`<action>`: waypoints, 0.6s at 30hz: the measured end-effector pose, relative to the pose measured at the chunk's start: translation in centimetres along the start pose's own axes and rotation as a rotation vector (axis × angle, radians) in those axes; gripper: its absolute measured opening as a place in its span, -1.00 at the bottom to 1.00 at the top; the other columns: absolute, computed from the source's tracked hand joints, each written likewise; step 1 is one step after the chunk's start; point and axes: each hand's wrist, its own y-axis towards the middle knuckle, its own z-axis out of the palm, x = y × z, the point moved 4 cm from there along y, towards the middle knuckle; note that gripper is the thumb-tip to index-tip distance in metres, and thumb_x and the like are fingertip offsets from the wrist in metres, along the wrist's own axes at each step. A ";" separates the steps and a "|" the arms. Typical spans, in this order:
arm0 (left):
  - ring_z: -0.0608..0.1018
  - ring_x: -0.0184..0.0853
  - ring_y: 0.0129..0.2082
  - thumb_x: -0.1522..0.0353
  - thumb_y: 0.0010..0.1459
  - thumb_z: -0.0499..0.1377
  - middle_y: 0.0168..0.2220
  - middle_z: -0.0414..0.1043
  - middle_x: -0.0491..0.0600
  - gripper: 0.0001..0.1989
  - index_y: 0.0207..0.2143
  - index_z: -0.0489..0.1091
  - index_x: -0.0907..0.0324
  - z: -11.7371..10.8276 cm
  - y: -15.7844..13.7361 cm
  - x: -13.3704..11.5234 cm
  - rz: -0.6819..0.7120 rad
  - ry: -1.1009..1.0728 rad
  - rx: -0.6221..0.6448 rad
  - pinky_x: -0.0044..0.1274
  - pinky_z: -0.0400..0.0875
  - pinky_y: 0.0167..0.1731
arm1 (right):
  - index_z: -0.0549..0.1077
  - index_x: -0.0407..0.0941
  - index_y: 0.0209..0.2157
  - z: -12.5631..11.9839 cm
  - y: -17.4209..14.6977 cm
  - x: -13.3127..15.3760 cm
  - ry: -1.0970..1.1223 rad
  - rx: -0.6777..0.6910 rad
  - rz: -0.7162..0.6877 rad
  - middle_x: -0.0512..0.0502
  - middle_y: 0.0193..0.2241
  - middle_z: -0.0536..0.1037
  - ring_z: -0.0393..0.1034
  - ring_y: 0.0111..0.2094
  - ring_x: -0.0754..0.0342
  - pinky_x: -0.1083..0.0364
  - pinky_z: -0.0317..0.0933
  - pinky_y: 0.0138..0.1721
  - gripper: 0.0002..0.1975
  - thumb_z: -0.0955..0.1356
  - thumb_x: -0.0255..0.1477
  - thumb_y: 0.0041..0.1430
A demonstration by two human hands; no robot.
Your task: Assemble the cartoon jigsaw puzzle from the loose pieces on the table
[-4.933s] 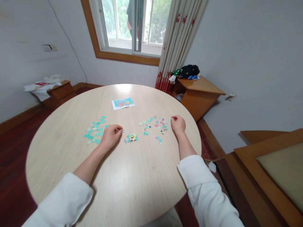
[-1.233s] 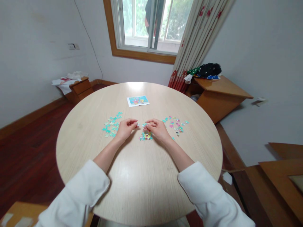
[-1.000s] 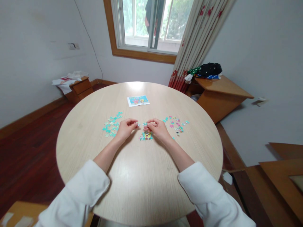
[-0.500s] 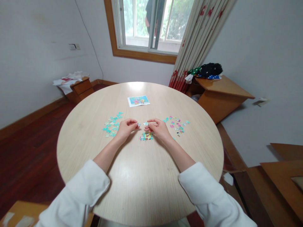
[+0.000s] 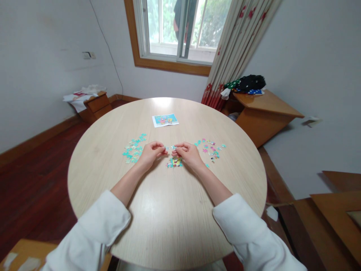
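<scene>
Over the middle of the table, my left hand pinches a small pale puzzle piece between thumb and fingertips. Facing it, my right hand pinches another pale blue puzzle piece. A narrow gap separates the fingertips of the two hands. Just below them lies a joined patch of puzzle with a yellow cartoon figure, partly covered by the right hand. Loose turquoise puzzle pieces are spread left of my left hand. On the right is a scatter of pink, turquoise and mixed pieces.
A printed picture sheet with cartoon figures lies toward the far side of the round wooden table. Behind it are a window and a curtain. A wooden cabinet with cloths on top stands at the right.
My two hands have drawn very slightly closer, each still pinching its piece. The patch, loose pieces and picture sheet have stayed where they were.
</scene>
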 end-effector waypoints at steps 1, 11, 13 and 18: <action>0.51 -0.41 -0.53 0.32 -0.31 0.33 -0.62 0.41 -0.14 -0.71 -0.53 0.32 0.25 0.0 0.0 0.0 0.000 -0.002 0.004 -0.40 0.45 -0.25 | 0.40 -0.17 -0.44 0.0 0.0 -0.1 0.004 0.004 -0.001 -0.04 -0.59 0.56 0.48 -0.53 0.15 0.19 0.36 -0.44 -0.88 0.40 -0.51 -0.11; 0.51 -0.41 -0.51 0.30 -0.31 0.33 -0.61 0.40 -0.14 -0.70 -0.51 0.31 0.25 0.2 -0.1 -0.1 -0.001 0.006 0.025 -0.43 0.42 -0.26 | 0.35 -0.15 -0.46 0.5 -0.1 -0.2 -0.030 0.074 -0.011 0.00 -0.62 0.54 0.46 -0.56 0.16 0.20 0.30 -0.51 -0.81 0.42 -0.43 -0.14; 0.51 -0.41 -0.51 0.31 -0.30 0.33 -0.61 0.41 -0.14 -0.70 -0.51 0.31 0.25 0.2 -0.1 -0.1 -0.003 0.001 0.027 -0.43 0.42 -0.26 | 0.35 -0.15 -0.46 0.6 -0.2 -0.1 -0.030 0.084 -0.015 0.00 -0.62 0.54 0.46 -0.56 0.16 0.21 0.29 -0.51 -0.81 0.42 -0.43 -0.15; 0.50 -0.40 -0.51 0.29 -0.31 0.33 -0.61 0.41 -0.14 -0.69 -0.51 0.31 0.23 0.2 -0.1 -0.2 -0.002 0.020 0.029 -0.42 0.42 -0.26 | 0.34 -0.15 -0.47 0.6 -0.3 -0.1 -0.034 0.085 -0.026 0.00 -0.63 0.54 0.46 -0.56 0.15 0.19 0.31 -0.50 -0.79 0.43 -0.41 -0.15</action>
